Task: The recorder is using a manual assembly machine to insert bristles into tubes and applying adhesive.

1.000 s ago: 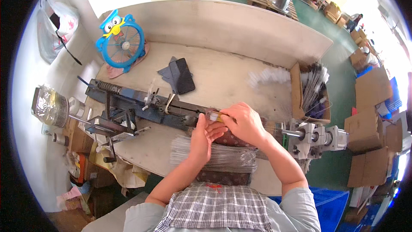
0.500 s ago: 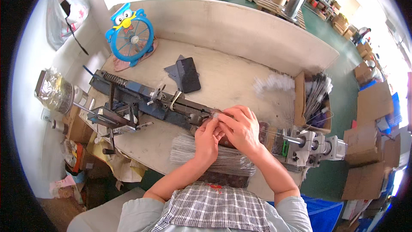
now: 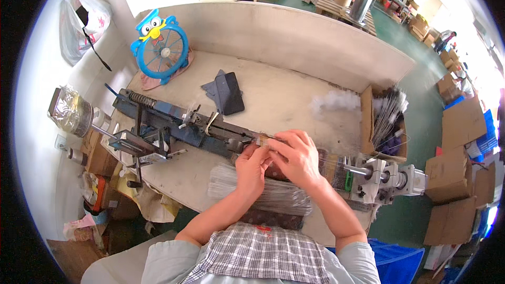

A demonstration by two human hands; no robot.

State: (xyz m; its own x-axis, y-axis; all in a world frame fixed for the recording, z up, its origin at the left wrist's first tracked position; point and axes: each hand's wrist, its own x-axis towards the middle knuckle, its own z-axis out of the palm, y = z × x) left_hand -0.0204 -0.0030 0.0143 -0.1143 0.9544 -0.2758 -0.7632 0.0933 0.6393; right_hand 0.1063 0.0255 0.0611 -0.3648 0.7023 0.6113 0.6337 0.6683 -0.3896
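Over the front of the workbench, my left hand [image 3: 250, 171] and my right hand [image 3: 297, 159] meet fingertip to fingertip. Each is closed in a pinch around something small and pale that I cannot make out. Just beyond the fingertips lies the right end of a long dark metal bench fixture [image 3: 173, 117], which has a spring and levers. Beneath my wrists, a bundle of thin silvery wires [image 3: 284, 198] rests on a dark brown spotted cloth [image 3: 273, 220]. To the right of my right hand is a metal shaft [image 3: 357, 170] held in silver bearing blocks [image 3: 376, 176].
A blue cartoon-bird fan [image 3: 163, 52] and a dark phone-like slab [image 3: 230, 93] are farther back on the bench. A cardboard box [image 3: 367, 121] of wires stands at the right, beside a fuzzy white heap [image 3: 336, 104]. A low partition [image 3: 273, 29] borders the far side.
My left hand has shifted slightly left, while my right hand stays almost in place. Both remain pinched together at the fixture's end. The whole view has tilted a little.
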